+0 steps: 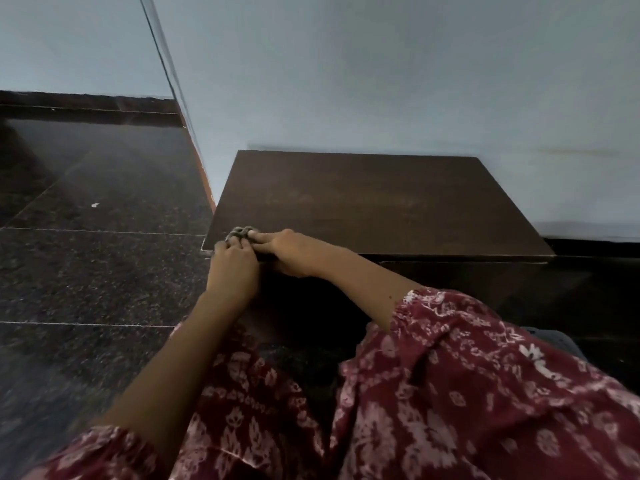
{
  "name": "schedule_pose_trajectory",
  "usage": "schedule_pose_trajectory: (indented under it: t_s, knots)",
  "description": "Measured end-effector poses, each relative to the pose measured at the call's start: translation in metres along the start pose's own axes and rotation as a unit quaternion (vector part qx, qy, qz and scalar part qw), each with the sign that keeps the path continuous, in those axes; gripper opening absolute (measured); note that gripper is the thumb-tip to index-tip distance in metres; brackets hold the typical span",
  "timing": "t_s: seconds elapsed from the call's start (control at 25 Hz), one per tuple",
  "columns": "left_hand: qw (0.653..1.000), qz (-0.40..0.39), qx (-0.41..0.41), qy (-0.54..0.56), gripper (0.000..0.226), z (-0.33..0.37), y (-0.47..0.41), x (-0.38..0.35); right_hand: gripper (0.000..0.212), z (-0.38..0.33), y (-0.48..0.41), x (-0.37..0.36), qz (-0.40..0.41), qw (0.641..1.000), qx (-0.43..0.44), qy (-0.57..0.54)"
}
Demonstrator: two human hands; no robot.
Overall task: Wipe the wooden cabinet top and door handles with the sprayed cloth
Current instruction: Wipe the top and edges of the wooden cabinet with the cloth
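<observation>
A low dark wooden cabinet (377,202) stands against the pale wall, its flat top facing me. A small bunched grey cloth (241,232) lies on the top's near left corner. My left hand (233,268) grips the cloth with curled fingers at that corner. My right hand (289,251) reaches across from the right, its fingers pinching the same cloth. The cabinet's front is in deep shadow below my arms, and no door handles show.
Dark polished stone floor (97,271) spreads to the left and in front. A pale wall (381,81) rises behind the cabinet, with a wall corner and orange skirting (204,168) at its left. My red patterned clothing (433,393) fills the lower frame.
</observation>
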State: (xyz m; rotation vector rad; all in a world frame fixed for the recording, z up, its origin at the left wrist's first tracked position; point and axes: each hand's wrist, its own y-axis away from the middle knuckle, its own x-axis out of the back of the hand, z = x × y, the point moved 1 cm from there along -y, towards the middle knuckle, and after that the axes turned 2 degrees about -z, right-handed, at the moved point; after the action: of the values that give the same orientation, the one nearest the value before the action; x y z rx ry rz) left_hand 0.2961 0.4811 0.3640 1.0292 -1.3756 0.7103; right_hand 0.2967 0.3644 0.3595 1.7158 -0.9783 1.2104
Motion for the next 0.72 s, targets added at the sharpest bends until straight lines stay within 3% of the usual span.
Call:
schedule_pose_trajectory:
  t_s: [0.4, 0.56, 0.72]
  knots:
    - [0.981, 0.021, -0.165, 0.097, 0.054, 0.084, -0.029, 0.011, 0.067, 0.073, 0.091, 0.002, 0.038, 0.985, -0.156, -0.069]
    - [0.98, 0.072, -0.149, 0.108, 0.056, 0.094, -0.027, 0.01, 0.067, 0.068, 0.085, 0.005, 0.036, 0.979, -0.184, -0.079]
    - [0.986, 0.094, -0.073, 0.113, 0.051, 0.052, -0.024, -0.001, 0.066, 0.036, 0.044, 0.003, 0.047, 0.983, -0.153, -0.086]
